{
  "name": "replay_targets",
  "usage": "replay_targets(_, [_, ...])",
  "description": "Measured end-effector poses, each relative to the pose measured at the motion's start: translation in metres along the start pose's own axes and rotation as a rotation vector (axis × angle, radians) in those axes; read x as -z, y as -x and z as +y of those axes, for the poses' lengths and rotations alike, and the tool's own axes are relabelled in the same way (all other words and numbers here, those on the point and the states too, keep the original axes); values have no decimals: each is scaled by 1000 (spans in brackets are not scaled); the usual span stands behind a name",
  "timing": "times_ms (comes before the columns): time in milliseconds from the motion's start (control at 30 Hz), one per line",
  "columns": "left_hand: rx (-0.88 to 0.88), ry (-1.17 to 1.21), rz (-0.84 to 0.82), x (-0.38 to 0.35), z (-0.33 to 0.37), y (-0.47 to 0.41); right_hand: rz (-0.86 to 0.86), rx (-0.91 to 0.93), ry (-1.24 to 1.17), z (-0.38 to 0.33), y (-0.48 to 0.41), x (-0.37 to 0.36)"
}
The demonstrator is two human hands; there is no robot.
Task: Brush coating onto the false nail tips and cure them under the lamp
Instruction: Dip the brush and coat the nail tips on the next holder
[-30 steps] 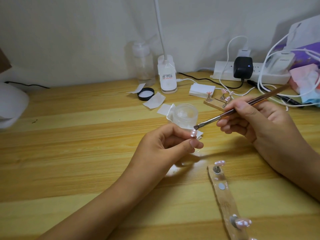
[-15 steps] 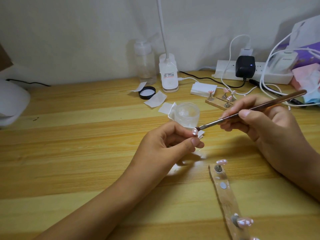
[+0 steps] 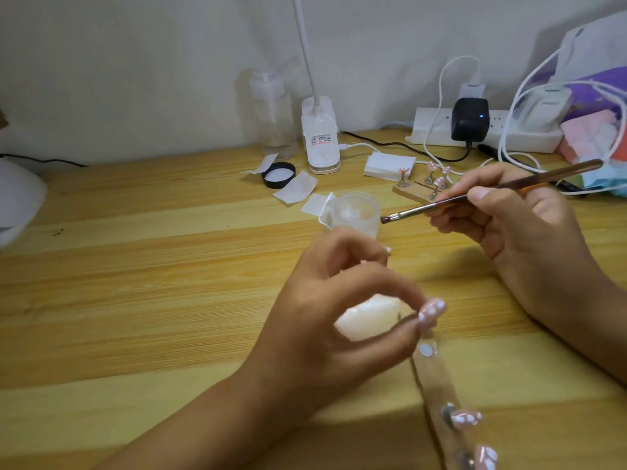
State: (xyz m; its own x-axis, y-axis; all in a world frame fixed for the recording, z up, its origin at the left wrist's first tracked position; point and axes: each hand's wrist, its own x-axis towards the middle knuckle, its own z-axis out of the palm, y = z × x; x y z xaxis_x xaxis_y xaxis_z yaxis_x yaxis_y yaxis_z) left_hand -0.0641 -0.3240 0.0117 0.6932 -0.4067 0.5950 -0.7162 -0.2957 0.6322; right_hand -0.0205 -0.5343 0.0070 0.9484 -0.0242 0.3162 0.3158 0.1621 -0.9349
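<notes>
My left hand (image 3: 325, 320) hovers low over the wooden table, thumb and forefinger pinched together at a pink false nail tip (image 3: 432, 310) with white dots. That tip is at the top end of a wooden holder strip (image 3: 437, 378); whether it stands on the strip I cannot tell. Two more decorated tips (image 3: 466, 418) sit lower on the strip. My right hand (image 3: 515, 225) grips a thin brush (image 3: 417, 209), its bristles raised beside a small clear jar (image 3: 356, 213). Further tips stand on a small wooden block (image 3: 424, 188). A white lamp base (image 3: 320, 140) stands at the back.
Along the wall are a clear bottle (image 3: 273, 120), a power strip (image 3: 437, 128) with chargers and cables, and bags at the right. A black cap (image 3: 278, 174), paper wipes (image 3: 295, 189) and a pad stack (image 3: 390, 166) lie mid-table. A white rounded object (image 3: 17, 201) sits far left.
My left hand dropped from beside the jar down toward me, to the top of the holder strip. The brush lifted off the held tip and now hangs beside the jar.
</notes>
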Motion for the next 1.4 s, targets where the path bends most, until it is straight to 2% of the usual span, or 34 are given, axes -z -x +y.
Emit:
replay_targets(167, [-124,-243,-114,-9,-7,5,-12,-5,11,1,0,0])
replay_targets(400, [-58,-255,-193,-1,-14,9,-35,-13,-11,2,-1,1])
replay_targets(567, [-257,-288,-296,4,-5,12,-32,-17,-1,2,-1,1])
replay_targets(633, [-270,-277,-339,0,-2,14,-31,-17,6,1,-1,1])
replay_targets(800, [-99,-141,-396,-7,6,20,-42,-22,23,0,0,-1])
replay_targets(1033, [-29,-81,-424,-8,9,18,-35,-31,17,0,0,-1])
replay_targets(1233, [275,298,-458,-7,6,16,-12,-30,75,0,2,-1])
replay_targets(1300, [350,514,-373,-4,9,12,2,-21,82,0,1,-1])
replay_targets(1400, [426,670,-71,-2,11,8,16,-6,82,0,1,-1])
